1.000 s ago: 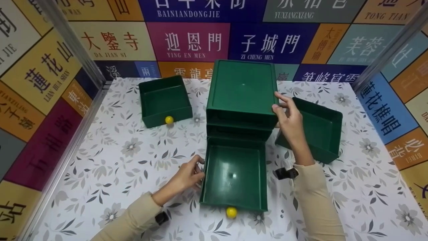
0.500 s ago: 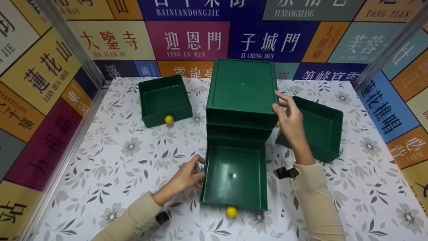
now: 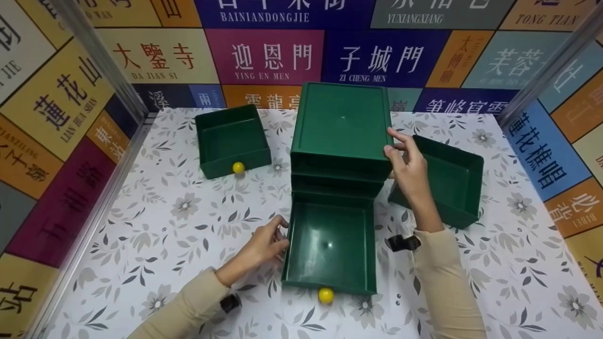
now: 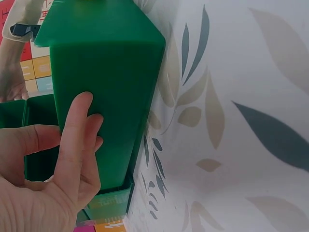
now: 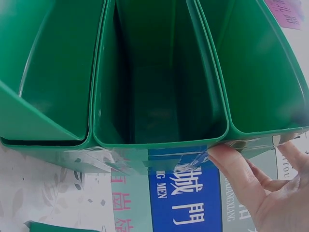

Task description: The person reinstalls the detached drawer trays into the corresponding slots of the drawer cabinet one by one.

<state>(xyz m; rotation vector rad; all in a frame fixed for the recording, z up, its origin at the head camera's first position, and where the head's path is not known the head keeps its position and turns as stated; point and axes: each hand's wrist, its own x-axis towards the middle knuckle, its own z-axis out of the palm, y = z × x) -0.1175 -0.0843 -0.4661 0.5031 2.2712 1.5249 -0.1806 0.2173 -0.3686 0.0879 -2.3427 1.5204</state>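
A green three-slot drawer cabinet [image 3: 343, 120] stands in the middle of the table. Its lowest drawer [image 3: 330, 245] sticks far out toward me, with a round yellow knob [image 3: 325, 295] on its front. My left hand [image 3: 264, 245] holds this drawer's left side; in the left wrist view the fingers [image 4: 72, 135] lie along the outer wall and the thumb meets the top edge. With my right hand [image 3: 411, 172] I grip the cabinet's upper right side near its front. Both upper slots are empty, as the right wrist view shows inside the middle slot [image 5: 154, 96].
A loose green drawer [image 3: 235, 165] with a yellow knob [image 3: 239, 167] sits at the back left. Another green drawer [image 3: 452, 188] lies angled right of the cabinet, partly behind my right hand. Printed panels [image 3: 268, 59] wall the flower-patterned table [image 3: 188, 254] behind and at both sides.
The lowest drawer's front has shifted very slightly toward the cabinet, and my left hand has edged slightly the same way. My right hand stays on the cabinet.
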